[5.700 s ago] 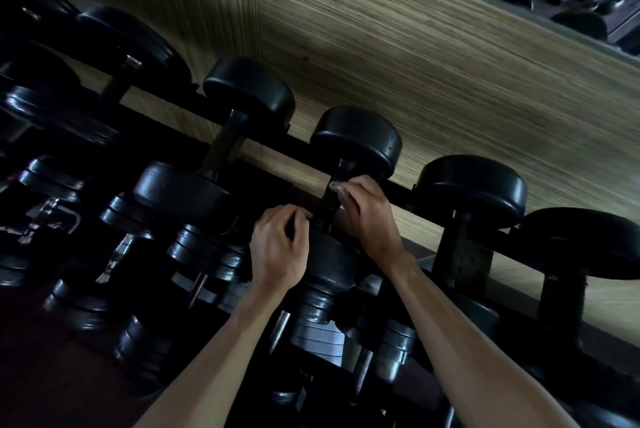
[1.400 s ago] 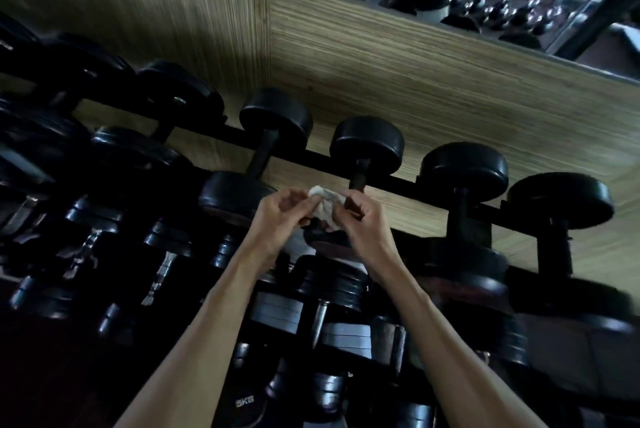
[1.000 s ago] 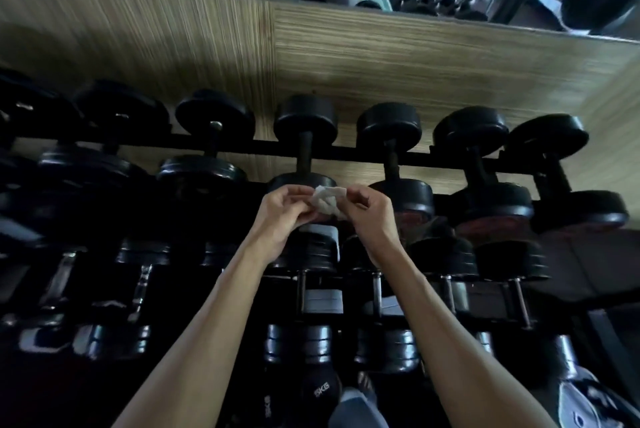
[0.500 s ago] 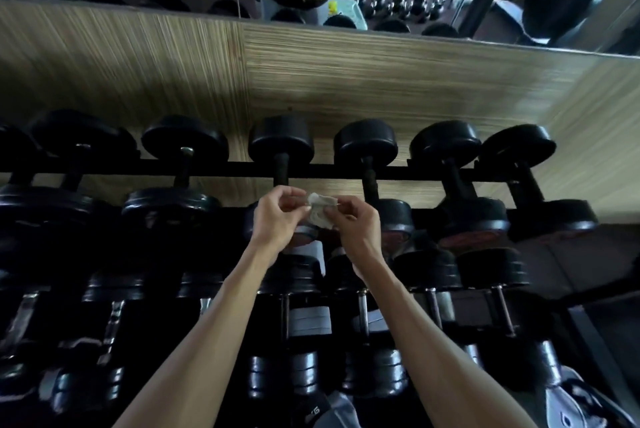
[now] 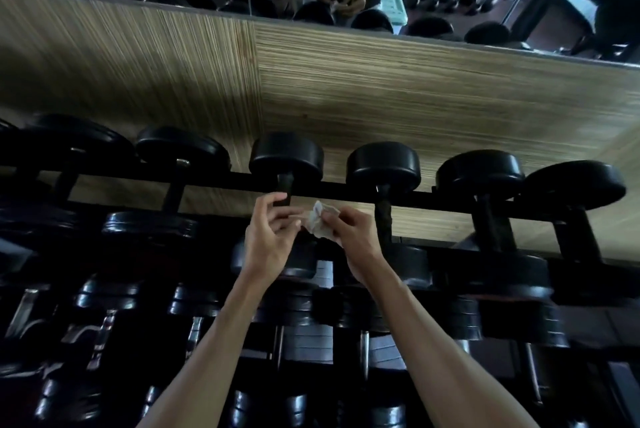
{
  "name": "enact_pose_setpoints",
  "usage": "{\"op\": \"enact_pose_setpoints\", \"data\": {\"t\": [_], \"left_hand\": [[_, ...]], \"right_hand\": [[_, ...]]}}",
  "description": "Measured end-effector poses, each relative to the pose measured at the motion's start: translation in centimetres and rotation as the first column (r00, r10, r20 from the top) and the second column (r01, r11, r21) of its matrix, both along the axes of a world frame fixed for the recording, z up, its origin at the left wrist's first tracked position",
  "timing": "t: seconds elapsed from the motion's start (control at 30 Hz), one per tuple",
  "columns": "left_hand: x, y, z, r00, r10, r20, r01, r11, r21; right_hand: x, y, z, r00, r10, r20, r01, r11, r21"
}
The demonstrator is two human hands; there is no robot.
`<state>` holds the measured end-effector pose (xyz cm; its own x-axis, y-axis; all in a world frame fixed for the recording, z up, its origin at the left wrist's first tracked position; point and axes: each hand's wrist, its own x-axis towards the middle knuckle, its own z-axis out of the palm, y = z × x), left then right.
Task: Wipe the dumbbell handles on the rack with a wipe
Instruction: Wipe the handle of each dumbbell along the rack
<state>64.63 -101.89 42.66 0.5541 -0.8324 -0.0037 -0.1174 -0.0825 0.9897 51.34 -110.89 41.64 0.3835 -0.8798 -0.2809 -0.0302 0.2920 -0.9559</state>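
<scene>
My right hand has a crumpled white wipe pinched between thumb and fingertips, held in the air in front of the top row of the dumbbell rack. My left hand sits just at nine o'clock of the wipe, fingers loosely curled and spread; one fingertip seems to reach the wipe's edge, but I cannot tell whether that grip truly holds it. The wipe touches no handle at this instant. At twelve o'clock of my left hand stands one black dumbbell handle; at three o'clock of my right hand stands the next handle, near my knuckles.

The risks, as I judge them: the wipe is balled up, so only a small patch would meet the bar and the far side could be missed unless I wrap it round. A loose pinch could let it fall into the dark lower tiers, where it would be hard to find.
</scene>
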Motion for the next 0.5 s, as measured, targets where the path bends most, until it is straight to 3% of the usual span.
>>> {"op": "enact_pose_setpoints", "data": {"t": [0.1,0.17,0.3,0.5], "left_hand": [[1.8,1.2,-1.9,0.92,0.038,0.391,-0.048,0.999,0.017],[2.6,2.1,-3.7,0.83,0.026,0.557,-0.077,0.995,0.069],[2.5,2.0,-5.8,0.815,0.064,0.577,-0.189,0.969,0.159],[2.8,1.6,-6.3,0.818,0.155,0.553,-0.242,0.966,0.087]], "right_hand": [[1.7,-0.9,-1.8,0.97,-0.08,-0.228,0.045,0.987,-0.157],[3.0,-1.1,-2.5,0.942,-0.133,-0.309,0.047,0.962,-0.27],[5.3,-2.1,-2.9,0.919,-0.138,-0.37,-0.042,0.898,-0.437],[8.1,-2.9,-3.5,0.895,0.01,-0.446,-0.186,0.917,-0.354]]}}
